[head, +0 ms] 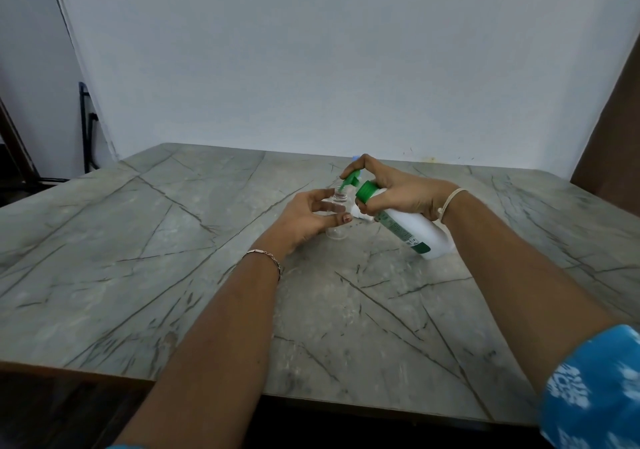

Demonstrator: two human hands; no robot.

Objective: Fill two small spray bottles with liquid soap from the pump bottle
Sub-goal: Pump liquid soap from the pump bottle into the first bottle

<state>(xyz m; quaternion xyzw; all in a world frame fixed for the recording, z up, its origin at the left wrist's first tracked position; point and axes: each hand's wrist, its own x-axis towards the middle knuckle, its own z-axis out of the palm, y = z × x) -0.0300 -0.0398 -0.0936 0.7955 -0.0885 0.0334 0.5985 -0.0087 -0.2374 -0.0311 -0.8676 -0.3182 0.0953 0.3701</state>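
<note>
A small clear spray bottle (336,230) stands uncapped on the marbled table (173,258). My left hand (308,218) holds it between thumb and fingers. My right hand (398,189) grips the neck of the white pump bottle (415,232), which is tilted to the left with its base on the table. My right index finger lies on the green pump head (349,180), whose nozzle sits right over the small bottle's mouth. Something with a pale blue top (356,158) peeks out behind my right fingers; I cannot tell what it is.
The table ends at a white wall at the back. A dark frame (86,126) stands off the table's far left corner. A brown panel (609,137) rises at the far right. The table's near edge runs below my forearms.
</note>
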